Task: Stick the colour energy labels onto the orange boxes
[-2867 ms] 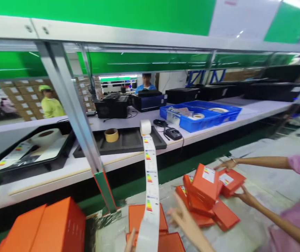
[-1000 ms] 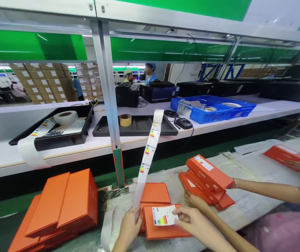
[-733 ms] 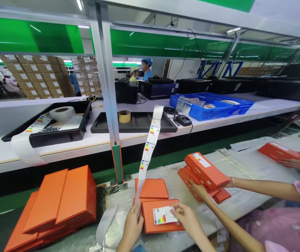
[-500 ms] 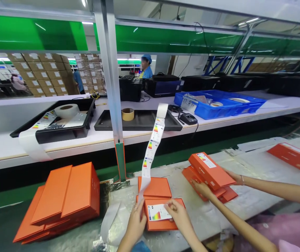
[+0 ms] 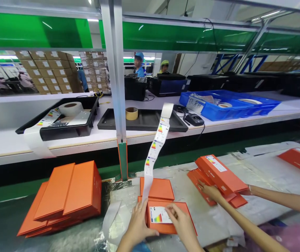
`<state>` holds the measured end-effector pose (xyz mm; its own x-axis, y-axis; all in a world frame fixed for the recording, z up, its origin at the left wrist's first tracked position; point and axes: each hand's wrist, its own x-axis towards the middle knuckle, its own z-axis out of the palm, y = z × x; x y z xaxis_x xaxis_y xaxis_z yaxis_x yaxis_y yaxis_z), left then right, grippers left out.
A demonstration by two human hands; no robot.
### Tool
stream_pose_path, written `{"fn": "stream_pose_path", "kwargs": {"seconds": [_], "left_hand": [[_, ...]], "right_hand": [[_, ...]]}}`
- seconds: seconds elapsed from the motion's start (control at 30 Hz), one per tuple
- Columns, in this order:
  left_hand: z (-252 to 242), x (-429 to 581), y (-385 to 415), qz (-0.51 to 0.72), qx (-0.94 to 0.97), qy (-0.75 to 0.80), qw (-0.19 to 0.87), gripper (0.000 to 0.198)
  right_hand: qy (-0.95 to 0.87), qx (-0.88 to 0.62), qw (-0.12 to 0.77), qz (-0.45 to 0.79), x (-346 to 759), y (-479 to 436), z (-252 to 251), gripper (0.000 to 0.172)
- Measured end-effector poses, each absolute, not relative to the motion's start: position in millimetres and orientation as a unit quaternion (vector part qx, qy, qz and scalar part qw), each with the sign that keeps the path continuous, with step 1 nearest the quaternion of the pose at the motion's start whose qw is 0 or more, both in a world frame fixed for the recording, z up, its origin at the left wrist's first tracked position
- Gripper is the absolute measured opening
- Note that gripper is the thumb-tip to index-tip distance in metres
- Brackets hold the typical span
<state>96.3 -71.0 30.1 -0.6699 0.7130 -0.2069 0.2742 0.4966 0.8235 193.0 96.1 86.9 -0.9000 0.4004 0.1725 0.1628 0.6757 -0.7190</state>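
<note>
An orange box [image 5: 176,228] lies flat in front of me, with a white energy label [image 5: 158,215] with coloured bars on its top. My right hand [image 5: 183,224] pinches at the right end of this label. My left hand [image 5: 138,224] is at the box's left side, its thumb apart from the fingers and over the front edge. A strip of energy labels [image 5: 154,148] hangs down from the shelf and runs behind my left fingers, where its end is hidden. Another orange box [image 5: 157,189] lies just behind.
Orange boxes are stacked [image 5: 68,196] on the left. At right, a co-worker's hands [image 5: 213,192] hold a labelled orange box [image 5: 219,173]. The shelf bears a black tray [image 5: 80,131] with a label roll, a tape roll [image 5: 131,113] and blue bins [image 5: 223,110]. A metal post [image 5: 115,70] stands in front.
My left thumb has spread away from its fingers toward the box's front edge. The right hand stays at the label. The view has shifted slightly, and another person shows in the background.
</note>
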Motion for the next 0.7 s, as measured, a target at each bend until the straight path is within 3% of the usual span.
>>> {"fn": "stream_pose_path", "kwargs": {"seconds": [0.1, 0.17, 0.37, 0.5, 0.7], "left_hand": [[31, 96, -68, 0.411, 0.313, 0.821, 0.244, 0.116], [32, 95, -67, 0.424, 0.312, 0.817, 0.234, 0.112], [34, 90, -70, 0.437, 0.303, 0.797, 0.288, 0.123], [31, 86, -75, 0.522, 0.296, 0.730, 0.328, 0.109], [24, 80, -77, 0.544, 0.299, 0.709, 0.335, 0.091]], "right_hand": [[-0.929, -0.009, 0.253, 0.269, 204, 78, 115, 0.024], [-0.917, -0.008, 0.278, 0.286, 207, 77, 127, 0.020], [-0.826, -0.257, 0.135, 0.483, 194, 119, 87, 0.045], [-0.798, -0.270, 0.125, 0.525, 189, 123, 60, 0.048], [-0.799, -0.261, 0.118, 0.529, 187, 115, 59, 0.047]]}}
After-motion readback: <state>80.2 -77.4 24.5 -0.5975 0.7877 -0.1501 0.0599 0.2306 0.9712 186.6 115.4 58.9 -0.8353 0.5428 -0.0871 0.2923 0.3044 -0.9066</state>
